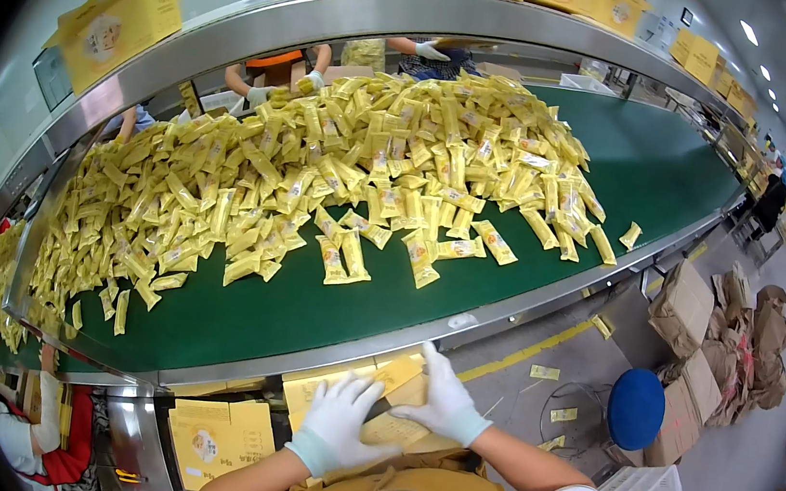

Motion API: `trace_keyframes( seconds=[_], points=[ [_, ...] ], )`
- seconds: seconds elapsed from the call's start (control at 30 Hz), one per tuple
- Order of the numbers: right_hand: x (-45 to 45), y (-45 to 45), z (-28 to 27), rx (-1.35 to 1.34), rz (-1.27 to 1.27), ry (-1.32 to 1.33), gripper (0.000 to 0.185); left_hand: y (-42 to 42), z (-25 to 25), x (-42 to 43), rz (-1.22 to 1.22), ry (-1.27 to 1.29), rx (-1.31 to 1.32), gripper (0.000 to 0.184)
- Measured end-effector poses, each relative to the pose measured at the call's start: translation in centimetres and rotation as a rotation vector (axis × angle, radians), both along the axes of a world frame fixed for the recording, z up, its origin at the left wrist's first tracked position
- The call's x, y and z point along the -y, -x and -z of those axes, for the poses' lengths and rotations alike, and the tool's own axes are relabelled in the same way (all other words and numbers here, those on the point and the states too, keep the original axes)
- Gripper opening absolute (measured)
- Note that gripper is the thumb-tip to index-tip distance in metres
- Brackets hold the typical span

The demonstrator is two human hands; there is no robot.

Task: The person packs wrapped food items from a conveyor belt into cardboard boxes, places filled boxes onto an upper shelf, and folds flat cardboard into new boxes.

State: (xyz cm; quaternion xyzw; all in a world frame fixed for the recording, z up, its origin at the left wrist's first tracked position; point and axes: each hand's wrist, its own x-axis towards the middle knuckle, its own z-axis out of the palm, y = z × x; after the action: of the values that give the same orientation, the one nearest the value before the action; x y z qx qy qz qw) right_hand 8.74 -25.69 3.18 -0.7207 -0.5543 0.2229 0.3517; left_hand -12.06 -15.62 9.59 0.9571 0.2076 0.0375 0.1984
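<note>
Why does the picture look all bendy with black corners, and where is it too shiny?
Head view: probably a very wide lens, since the metal shelf curves like a bow and black rims the picture; head view: ceiling lights glare white at upper right, and some packets have pale glints; head view: the far room at right is tiny, its details hard to tell.

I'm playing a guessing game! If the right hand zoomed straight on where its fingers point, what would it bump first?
The right hand would probably bump the long metal edge first. Depth is hard to judge, so it might slip underneath.
</note>
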Motion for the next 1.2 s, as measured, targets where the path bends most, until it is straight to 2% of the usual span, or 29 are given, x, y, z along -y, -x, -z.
trace_keyframes(
  seconds=[0.07,0.1,0.2,0.27,0.3,0.33,0.4,0.43,0.47,0.53,0.57,0.6,0.67,0.7,0.8,1.0,1.1,1.2],
  points=[
    [-0.9,0.5,1.3,-0.05,-0.048,-0.01,0.118,-1.1,-0.3,2.0,-0.007,-0.29,-0.253,0.103],
    [-0.9,0.6,1.8,0.011,-0.054,0.005,0.112,-1.3,0.3,1.9,0.0,-0.166,-0.397,0.122],
    [-0.5,-1.0,2.1,-0.147,-0.184,-0.065,0.096,-0.9,0.1,0.7,0.025,-0.104,-0.33,0.119],
    [-0.8,-4.0,4.0,-0.851,-0.261,0.018,0.077,-0.4,-1.1,0.1,-0.024,-0.074,-0.28,0.119],
    [-0.2,-4.6,2.6,-1.167,-0.123,-0.011,0.062,0.4,-1.5,-0.4,-0.039,-0.035,-0.101,0.114],
    [0.0,-5.2,3.2,-1.134,0.051,-0.037,0.058,1.5,-1.6,-1.1,-0.065,0.01,0.071,0.11],
    [0.6,-5.7,4.2,-0.615,0.236,0.009,0.058,3.1,-0.8,-2.4,-0.115,0.222,0.559,0.102],
    [0.8,-4.7,4.7,-0.645,0.32,-0.022,0.058,4.1,-0.3,-3.7,-0.17,0.348,0.603,0.099],
    [0.9,-3.9,4.6,-0.56,0.292,-0.025,0.059,4.6,0.0,-4.5,-0.231,0.472,0.644,0.096],
    [0.1,-2.6,6.7,-0.537,0.201,0.008,0.066,5.2,2.0,-5.4,-0.335,0.704,0.59,0.094],
    [0.5,-2.4,5.1,-0.529,0.074,-0.012,0.07,5.5,3.4,-5.5,-0.376,0.8,0.541,0.094],
    [-0.4,-1.4,4.5,-0.509,0.118,0.005,0.068,5.5,5.0,-5.0,-0.406,0.857,0.493,0.093],
    [0.4,-1.7,2.4,-0.233,0.187,-0.014,0.067,6.4,8.5,-2.9,-0.473,0.905,0.381,0.091],
    [0.9,-2.0,1.6,-0.188,0.136,-0.047,0.068,6.8,9.9,-1.6,-0.505,0.909,0.346,0.091],
    [2.7,-1.2,-3.1,-0.049,0.077,0.189,0.072,7.9,12.6,1.2,-0.581,0.903,0.284,0.088],
    [-0.2,1.7,-2.1,0.165,0.026,0.046,0.087,7.5,13.6,1.8,-0.613,0.872,0.26,0.084],
    [-1.3,5.2,-2.0,0.427,-0.103,0.123,0.093,7.0,13.3,1.4,-0.61,0.861,0.243,0.082],
    [-2.6,7.1,0.6,0.486,-0.065,0.24,0.092,6.9,13.2,0.9,-0.611,0.856,0.218,0.08]
  ],
)
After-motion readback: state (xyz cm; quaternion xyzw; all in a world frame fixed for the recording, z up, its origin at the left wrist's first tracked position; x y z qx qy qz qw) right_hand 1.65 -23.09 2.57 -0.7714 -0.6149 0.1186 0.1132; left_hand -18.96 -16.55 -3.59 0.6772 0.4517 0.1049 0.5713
